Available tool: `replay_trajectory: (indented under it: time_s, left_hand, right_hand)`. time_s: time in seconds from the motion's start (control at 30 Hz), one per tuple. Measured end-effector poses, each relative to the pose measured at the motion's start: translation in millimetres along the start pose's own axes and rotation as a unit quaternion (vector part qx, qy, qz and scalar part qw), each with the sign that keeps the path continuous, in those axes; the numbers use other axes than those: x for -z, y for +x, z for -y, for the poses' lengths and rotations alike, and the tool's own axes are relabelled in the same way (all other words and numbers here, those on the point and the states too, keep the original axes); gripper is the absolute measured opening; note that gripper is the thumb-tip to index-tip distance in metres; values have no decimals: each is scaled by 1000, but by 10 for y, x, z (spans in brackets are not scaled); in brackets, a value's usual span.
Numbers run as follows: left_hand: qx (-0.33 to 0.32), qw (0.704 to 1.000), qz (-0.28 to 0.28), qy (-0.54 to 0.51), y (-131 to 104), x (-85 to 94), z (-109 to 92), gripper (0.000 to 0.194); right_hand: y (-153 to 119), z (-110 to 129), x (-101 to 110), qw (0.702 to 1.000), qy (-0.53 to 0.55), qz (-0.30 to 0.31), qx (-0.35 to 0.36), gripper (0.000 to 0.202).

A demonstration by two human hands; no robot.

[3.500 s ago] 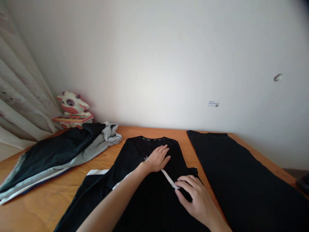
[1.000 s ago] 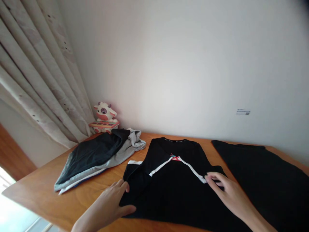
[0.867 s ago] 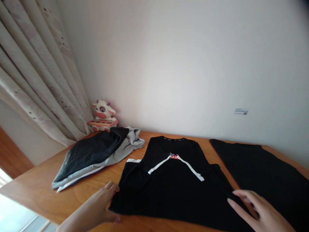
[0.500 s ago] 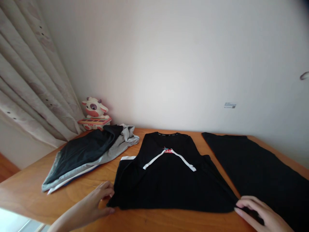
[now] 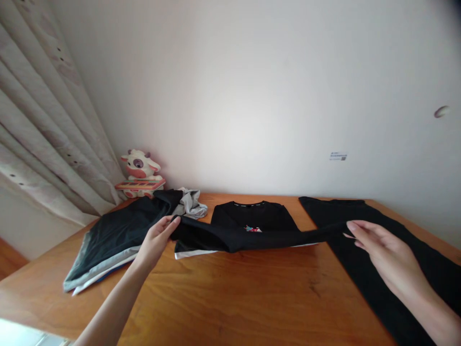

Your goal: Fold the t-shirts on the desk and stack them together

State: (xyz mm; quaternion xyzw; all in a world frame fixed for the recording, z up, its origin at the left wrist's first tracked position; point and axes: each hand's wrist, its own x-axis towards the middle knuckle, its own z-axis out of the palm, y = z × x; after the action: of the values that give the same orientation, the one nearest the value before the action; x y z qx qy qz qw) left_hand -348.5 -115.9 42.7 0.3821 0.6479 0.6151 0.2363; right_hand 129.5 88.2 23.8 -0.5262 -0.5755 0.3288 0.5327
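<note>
A black shirt (image 5: 257,216) with a red print on its chest lies in the middle of the wooden table, neckline towards the wall. Its near hem is lifted and stretched sideways above the tabletop. My left hand (image 5: 160,235) pinches the hem's left corner between thumb and fingers. At the other end, my right hand (image 5: 374,245) grips the right corner in the same way. White edging shows under the raised cloth. Most of the shirt's lower front is hidden behind the lifted hem.
Stacked dark, grey and white clothes (image 5: 118,235) lie at the left of the table (image 5: 230,293). Behind them a cow-shaped toy keyboard (image 5: 140,173) stands near the curtain (image 5: 46,115). Black garment (image 5: 382,254) lies spread along the right side. A wall (image 5: 245,96) closes off the back.
Both hands have raised the shirt's near hem off the table and carried it towards the wall. My left hand has closed on its corner. Bare wood now shows where the lower shirt lay.
</note>
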Motion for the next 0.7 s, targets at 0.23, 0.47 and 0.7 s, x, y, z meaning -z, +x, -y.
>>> replay_trajectory:
  time_s: [0.23,0.47,0.7]
  left_hand:
    - [30,975,165,144,-101,109,358,60]
    - [-135,890,159,406,-438,155,863,37]
    - [-95,930,83,345,-181,-162,636,40]
  right_hand:
    - [-116,-606,-101,983,-75,155,-70,79]
    - [-312,-1390,-3,958,-255,118,56,78]
    - [-35,-1060,-219,953,-269,136,38,52]
